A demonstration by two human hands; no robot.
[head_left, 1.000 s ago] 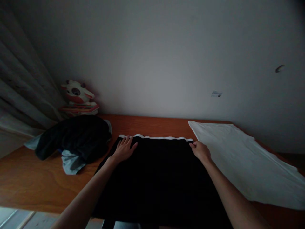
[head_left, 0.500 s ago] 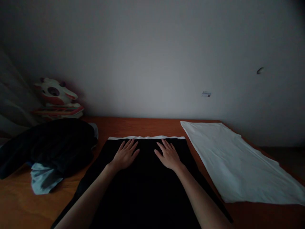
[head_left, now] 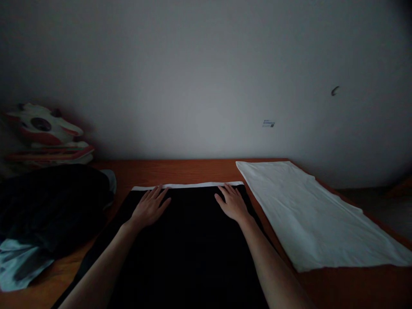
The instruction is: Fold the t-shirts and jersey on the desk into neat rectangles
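A black cloth [head_left: 193, 240] lies spread flat on the wooden surface, with a white band [head_left: 193, 185] along its far edge. My left hand [head_left: 149, 207] rests palm down near its far left corner, fingers apart, fingertips at the band. Near the far right corner my right hand [head_left: 232, 202] lies flat in the same way, its fingertips touching the band. Neither hand grips anything. The cloth's near part runs out of view at the bottom, partly under my forearms.
To the right a white cloth [head_left: 309, 214] lies flat on the wooden surface [head_left: 186, 169]. Dark clothes [head_left: 54, 206] are heaped at the left with a light-coloured piece [head_left: 21, 262]. Behind them stands a cow-shaped toy [head_left: 48, 126]. A wall [head_left: 199, 86] rises at the back.
My hands have moved apart along the white band, the left one toward the left corner and the right one toward the right corner. The camera view has shifted slightly to the right.
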